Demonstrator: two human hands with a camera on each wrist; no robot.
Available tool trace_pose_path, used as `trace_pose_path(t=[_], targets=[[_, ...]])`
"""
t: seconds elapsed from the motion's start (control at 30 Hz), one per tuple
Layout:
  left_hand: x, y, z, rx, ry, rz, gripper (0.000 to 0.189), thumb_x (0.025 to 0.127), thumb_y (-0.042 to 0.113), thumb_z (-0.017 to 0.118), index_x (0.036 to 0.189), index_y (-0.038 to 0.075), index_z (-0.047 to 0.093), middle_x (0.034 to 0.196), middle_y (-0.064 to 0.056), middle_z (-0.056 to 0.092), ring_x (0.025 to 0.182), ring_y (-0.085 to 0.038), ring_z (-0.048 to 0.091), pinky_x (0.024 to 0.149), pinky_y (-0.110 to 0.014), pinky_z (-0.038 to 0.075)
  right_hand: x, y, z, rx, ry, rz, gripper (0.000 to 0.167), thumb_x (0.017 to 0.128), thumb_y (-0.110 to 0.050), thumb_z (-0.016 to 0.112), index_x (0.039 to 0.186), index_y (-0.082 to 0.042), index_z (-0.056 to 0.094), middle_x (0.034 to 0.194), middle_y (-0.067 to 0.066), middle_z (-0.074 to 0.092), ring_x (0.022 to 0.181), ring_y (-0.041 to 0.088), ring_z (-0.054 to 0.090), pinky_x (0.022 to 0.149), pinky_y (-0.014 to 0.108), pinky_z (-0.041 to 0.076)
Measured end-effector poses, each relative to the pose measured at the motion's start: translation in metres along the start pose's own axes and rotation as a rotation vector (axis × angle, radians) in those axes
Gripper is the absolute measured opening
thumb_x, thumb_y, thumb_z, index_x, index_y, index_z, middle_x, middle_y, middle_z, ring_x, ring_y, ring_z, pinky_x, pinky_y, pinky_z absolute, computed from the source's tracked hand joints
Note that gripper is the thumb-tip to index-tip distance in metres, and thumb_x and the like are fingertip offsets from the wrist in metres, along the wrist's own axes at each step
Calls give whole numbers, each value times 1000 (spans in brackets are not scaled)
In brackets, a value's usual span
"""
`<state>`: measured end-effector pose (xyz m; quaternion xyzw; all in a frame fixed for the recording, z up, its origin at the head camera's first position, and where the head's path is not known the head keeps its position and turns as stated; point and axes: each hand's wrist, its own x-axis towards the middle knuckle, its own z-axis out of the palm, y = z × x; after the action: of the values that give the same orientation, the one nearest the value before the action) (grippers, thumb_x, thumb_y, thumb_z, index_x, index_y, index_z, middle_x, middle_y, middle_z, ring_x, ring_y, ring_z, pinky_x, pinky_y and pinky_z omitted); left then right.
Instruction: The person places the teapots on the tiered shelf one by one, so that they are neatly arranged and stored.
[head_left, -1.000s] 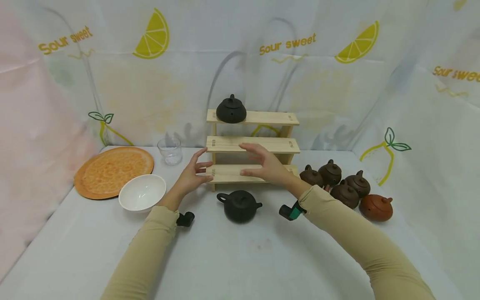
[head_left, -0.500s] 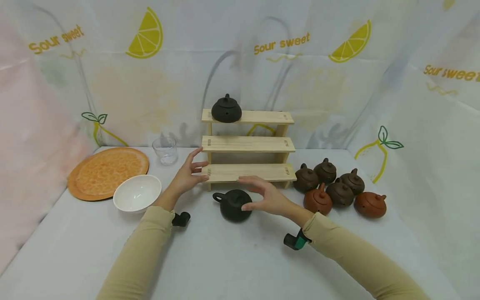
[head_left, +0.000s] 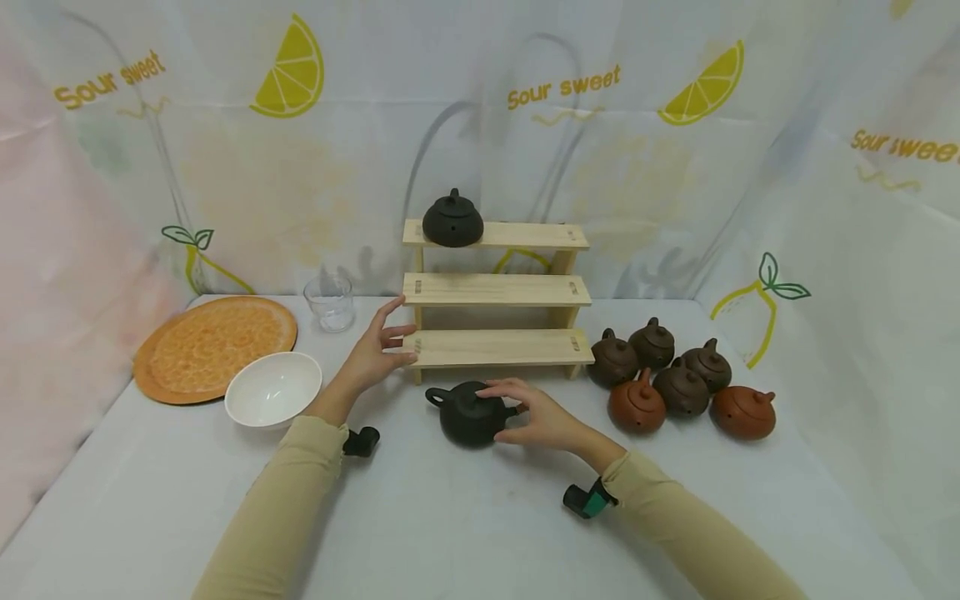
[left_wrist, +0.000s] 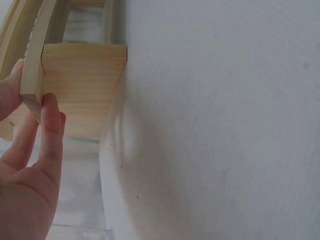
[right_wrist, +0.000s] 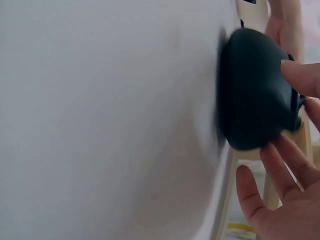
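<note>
- Whereas the right hand [head_left: 543, 423] was held in the air over the black pot [head_left: 467, 425] half a second ago, it has now been lowered to that pot's right side.
- By this change, reaching is judged to have given way to taking hold. No lift can be made out in the head view: the pot is seen on the table [head_left: 450, 525], just on the near side of the rack [head_left: 495, 288].
- The pot is held by the right hand between the thumb, laid at the near side, and bent, partly spread fingers over the lid [head_left: 463, 397] and far side. How firmly it is pressed cannot be told.
- The handle [head_left: 433, 397] is left free, pointed left.
- The left end of the lowest shelf [head_left: 498, 346] is gripped between digits of the left hand [head_left: 372, 354]. Little has changed there, so the rack is judged to be steadied.
- Another pot [head_left: 453, 222] is set at the left of the top shelf [head_left: 536, 236].
- On the right, four brown pots [head_left: 613, 360] and two red pots [head_left: 637, 408] are grouped. The left red one, hidden by the sleeve [head_left: 675, 517] a second ago, has been uncovered.
- On the left, a bowl [head_left: 273, 390], glass [head_left: 330, 306] and disc [head_left: 210, 354] are placed.
</note>
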<state>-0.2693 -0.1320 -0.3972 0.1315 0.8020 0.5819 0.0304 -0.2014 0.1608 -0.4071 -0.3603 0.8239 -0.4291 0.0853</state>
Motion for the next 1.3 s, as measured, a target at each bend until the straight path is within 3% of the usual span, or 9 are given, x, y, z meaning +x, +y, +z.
trace_pose_path(t=[0.17, 0.4, 0.5, 0.63, 0.77, 0.93, 1.03, 1.3], targets=[[1, 1, 1, -6, 4, 14, 91, 80, -8, 67, 149, 24, 17, 131, -23, 49, 116, -44, 45, 87, -47, 44, -2, -2, -7, -20, 8, -10, 55, 75, -10, 78, 125, -6, 56, 119, 6, 55, 102, 23, 53, 84, 41, 45], [1, 0, 0, -5, 1, 18, 91, 80, -8, 67, 149, 25, 17, 131, -23, 50, 115, -42, 46, 85, -46, 45, -5, -2, -10, 72, -33, 29, 58, 72, -16, 82, 124, -8, 57, 106, 3, 65, 103, 22, 58, 91, 45, 41], [1, 0, 0, -7, -1, 19, 91, 80, -8, 67, 149, 24, 17, 131, -23, 49, 115, -43, 46, 86, -47, 44, -1, -3, -10, 57, -84, -24, 65, 70, -15, 83, 127, -8, 54, 118, 8, 57, 111, 25, 51, 91, 45, 41], [1, 0, 0, -11, 3, 25, 91, 81, -8, 66, 149, 24, 16, 131, -24, 49, 115, -44, 45, 88, -49, 43, 12, -5, -8, -15, -218, -92, 76, 68, -22, 85, 134, -15, 48, 141, 13, 33, 128, 24, 33, 98, 45, 34], [0, 0, 1, -18, 1, 24, 91, 81, -7, 67, 149, 23, 16, 131, -24, 49, 116, -45, 45, 89, -50, 42, 22, -6, -4, -50, -323, -113, 81, 65, -25, 86, 135, -17, 47, 146, 9, 29, 133, 20, 27, 103, 41, 28], [-1, 0, 2, -4, 3, 11, 91, 80, -8, 67, 149, 23, 16, 131, -24, 49, 115, -44, 45, 89, -49, 42, 26, -6, 4, -89, -307, -95, 82, 62, -29, 88, 132, -17, 48, 134, 5, 39, 122, 16, 37, 96, 35, 36], [-1, 1, 3, 7, 5, 0, 91, 81, -8, 66, 149, 25, 16, 132, -23, 49, 116, -43, 45, 88, -49, 43, 25, -10, 8, -129, -294, -89, 85, 60, -36, 88, 132, -20, 47, 129, 4, 38, 120, 18, 36, 97, 38, 34], [-2, 2, 2, 25, 8, -15, 92, 81, -7, 67, 149, 25, 15, 133, -23, 48, 118, -44, 43, 90, -51, 41, 26, -9, 14, -96, -282, -96, 79, 65, -21, 87, 133, -20, 48, 129, 4, 39, 118, 18, 41, 98, 37, 34]])
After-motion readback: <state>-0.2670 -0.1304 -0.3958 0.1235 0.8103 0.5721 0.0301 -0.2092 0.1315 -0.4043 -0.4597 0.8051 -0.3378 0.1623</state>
